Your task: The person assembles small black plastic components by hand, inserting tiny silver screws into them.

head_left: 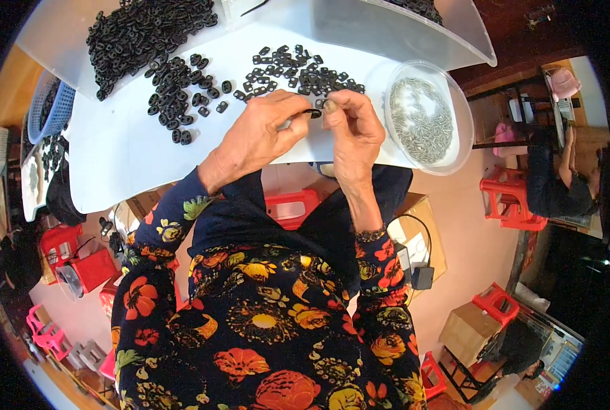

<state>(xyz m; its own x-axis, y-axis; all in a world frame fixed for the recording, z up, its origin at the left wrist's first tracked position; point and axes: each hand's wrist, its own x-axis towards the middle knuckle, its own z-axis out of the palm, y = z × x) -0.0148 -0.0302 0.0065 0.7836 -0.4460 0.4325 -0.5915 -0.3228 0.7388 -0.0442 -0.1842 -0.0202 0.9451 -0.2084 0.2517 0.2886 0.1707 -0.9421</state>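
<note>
**Fitting a small part at the white table**

White table (113, 150) bears black plastic pieces (298, 68) and a clear bowl of metal springs (421, 116); left hand (260, 133) pinches one black piece (313, 113); right hand (351, 130) fingertips are closed on something tiny; best kept steady, aligned squarely.

On the desk (120, 157), a heap of small parts (144, 34) lies upper left, scattered parts (298, 68) upper centre, a bowl of pins (424, 116) right.
</note>
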